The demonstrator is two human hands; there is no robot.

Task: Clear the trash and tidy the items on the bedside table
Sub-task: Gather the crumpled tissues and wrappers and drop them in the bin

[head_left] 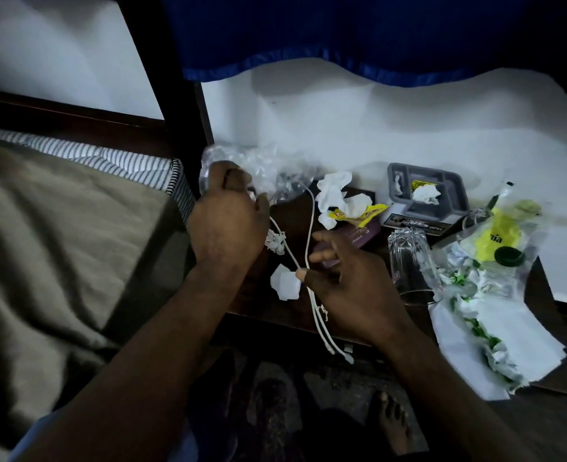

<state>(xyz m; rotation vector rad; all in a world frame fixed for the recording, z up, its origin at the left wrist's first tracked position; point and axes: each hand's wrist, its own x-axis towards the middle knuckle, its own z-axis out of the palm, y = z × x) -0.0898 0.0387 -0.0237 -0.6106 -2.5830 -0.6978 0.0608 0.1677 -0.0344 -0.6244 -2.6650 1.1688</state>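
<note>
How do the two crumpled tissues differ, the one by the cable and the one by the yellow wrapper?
The small tissue is a tight wad beside the white cable, nearer the front; the big tissue is looser, farther back, against the yellow wrapper. Both are white and crumpled.

1. Two arms up first, uncovered from wrist right up to the elbow: left forearm (pixel 175 328), right forearm (pixel 442 378).
2. Left grip (pixel 225 221): bare, knuckles and tendons ridged across the back.
3. Right grip (pixel 348 285): bare as well, thumbnail showing at the tip.
4. Down in the lower left corner, a sliver of light blue fabric (pixel 28 438) by the upper arm. Sleeve edge or another garment, hard to tell in this dim light.
5. And at the very bottom, a foot (pixel 392 425), unshod, toes plain to see.
</note>
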